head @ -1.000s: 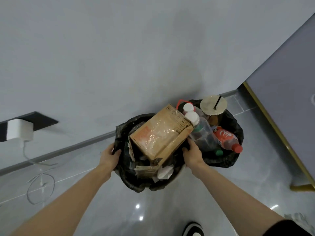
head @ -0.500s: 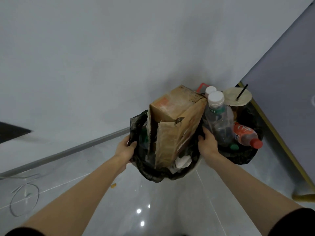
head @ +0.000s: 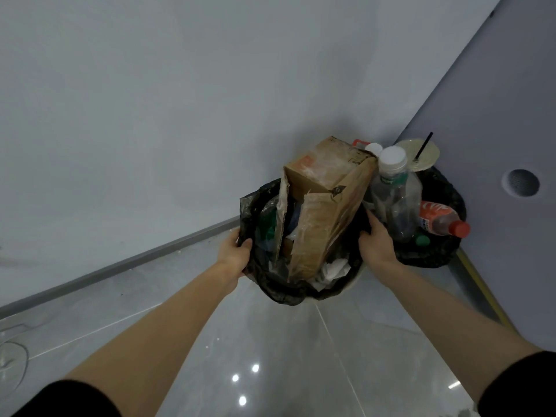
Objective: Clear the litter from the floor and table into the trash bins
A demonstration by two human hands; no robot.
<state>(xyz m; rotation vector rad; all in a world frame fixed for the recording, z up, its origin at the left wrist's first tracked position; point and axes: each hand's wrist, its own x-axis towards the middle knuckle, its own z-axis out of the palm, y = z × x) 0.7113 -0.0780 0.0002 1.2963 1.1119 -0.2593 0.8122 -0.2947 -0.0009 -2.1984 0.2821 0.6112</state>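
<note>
Left hand and right hand gripping near bin. Cardboard box standing tall inside, top tipped far. Shiny grey floor, pale wall.

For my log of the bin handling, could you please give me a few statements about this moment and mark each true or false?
1. Both hands, left hand and right hand, grip the near bin. True.
2. The cardboard box lies on the floor. False: it stands in the near bin.
3. The far bin holds a red-capped bottle. True.
4. The lidded cup has no straw. False: a dark straw sticks up from its lid.
</note>
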